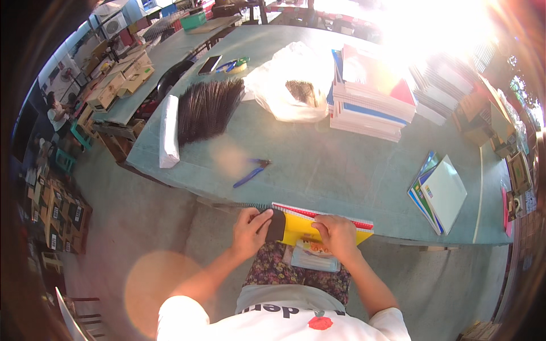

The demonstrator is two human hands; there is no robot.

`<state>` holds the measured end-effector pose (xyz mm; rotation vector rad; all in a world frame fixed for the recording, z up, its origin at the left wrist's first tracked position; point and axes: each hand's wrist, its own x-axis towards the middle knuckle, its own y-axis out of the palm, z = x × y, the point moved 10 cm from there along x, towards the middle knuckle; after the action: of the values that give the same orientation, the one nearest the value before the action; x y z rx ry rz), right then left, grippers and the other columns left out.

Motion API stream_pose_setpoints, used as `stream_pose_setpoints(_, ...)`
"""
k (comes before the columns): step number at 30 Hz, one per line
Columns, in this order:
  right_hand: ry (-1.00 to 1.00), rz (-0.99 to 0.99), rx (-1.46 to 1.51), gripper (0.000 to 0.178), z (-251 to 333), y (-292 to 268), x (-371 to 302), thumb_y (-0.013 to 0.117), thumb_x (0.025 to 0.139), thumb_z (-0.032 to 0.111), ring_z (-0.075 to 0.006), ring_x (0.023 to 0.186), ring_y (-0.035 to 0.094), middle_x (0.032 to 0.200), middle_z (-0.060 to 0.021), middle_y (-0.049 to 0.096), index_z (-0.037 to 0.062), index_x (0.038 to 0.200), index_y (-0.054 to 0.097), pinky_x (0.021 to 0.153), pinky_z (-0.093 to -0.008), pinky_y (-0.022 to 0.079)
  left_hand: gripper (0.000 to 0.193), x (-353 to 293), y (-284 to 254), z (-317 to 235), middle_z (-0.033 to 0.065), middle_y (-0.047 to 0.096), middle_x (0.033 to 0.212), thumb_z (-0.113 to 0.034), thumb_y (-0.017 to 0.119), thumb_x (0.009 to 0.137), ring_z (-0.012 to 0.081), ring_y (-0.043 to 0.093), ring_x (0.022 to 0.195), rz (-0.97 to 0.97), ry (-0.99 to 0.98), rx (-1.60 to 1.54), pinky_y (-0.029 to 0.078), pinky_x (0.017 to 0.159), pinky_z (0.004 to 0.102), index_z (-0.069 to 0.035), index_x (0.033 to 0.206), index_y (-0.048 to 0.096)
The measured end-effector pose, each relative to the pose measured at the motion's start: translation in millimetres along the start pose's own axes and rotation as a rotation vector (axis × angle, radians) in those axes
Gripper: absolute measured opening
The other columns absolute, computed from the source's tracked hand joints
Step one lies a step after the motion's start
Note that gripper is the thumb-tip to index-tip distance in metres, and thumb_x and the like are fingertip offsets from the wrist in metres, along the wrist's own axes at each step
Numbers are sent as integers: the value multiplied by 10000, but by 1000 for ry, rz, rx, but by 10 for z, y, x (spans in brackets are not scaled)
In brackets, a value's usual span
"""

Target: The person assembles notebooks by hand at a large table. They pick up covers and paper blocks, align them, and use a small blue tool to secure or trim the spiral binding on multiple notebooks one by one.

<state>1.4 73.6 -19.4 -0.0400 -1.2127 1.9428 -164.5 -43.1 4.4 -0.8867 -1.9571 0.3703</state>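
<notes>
At the table's near edge, a yellow notebook [297, 228] with a red-and-white punched edge is held upright in front of my body. My right hand [336, 237] grips its top edge toward the right, thumb over the yellow face. My left hand [249, 232] is closed at the notebook's left end, where a thin black spiral coil [250, 205] sticks out leftward along the punched edge. Beside those left fingers is a dark flat piece [276, 225] over the yellow; whether it is attached cannot be seen. Blue-handled cutting pliers [250, 174] lie just beyond on the table.
Black coils [207, 109] lie in a bundle beside a white roll [169, 132]. Behind are a phone [210, 65], a white plastic bag [278, 74] and stacked notebooks [371, 108]. Several loose notebooks [443, 190] lie right. A small pack [314, 259] is at my lap. Boxes [60, 213] stand left.
</notes>
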Motion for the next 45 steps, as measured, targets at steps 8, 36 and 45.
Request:
stream_pose_setpoints(8,-64,-12,6,101,27,-25,-86,685,738,179,-261,627,616,718,-82,652,92,785,664,538,-371,469,333,-241,336,58,93,545,841,1,697,673,263,539,756,241,-114,-139,462,642,349,-105,985,645)
stream_pose_setpoints(36,28,29,-6,113,-81,-82,-69,660,759,186,-259,644,618,732,-83,650,84,806,658,569,-359,481,338,458,3,-530,37,529,772,48,693,663,193,503,675,-100,39,-31,428,570,304,-94,965,648)
stream_pose_setpoints(45,585,322,691,224,-1048,-255,-657,664,784,115,-129,737,624,880,-74,674,28,990,654,654,-280,490,304,204,581,-542,45,601,764,-1,684,677,209,513,672,231,161,-61,423,574,326,-88,967,662)
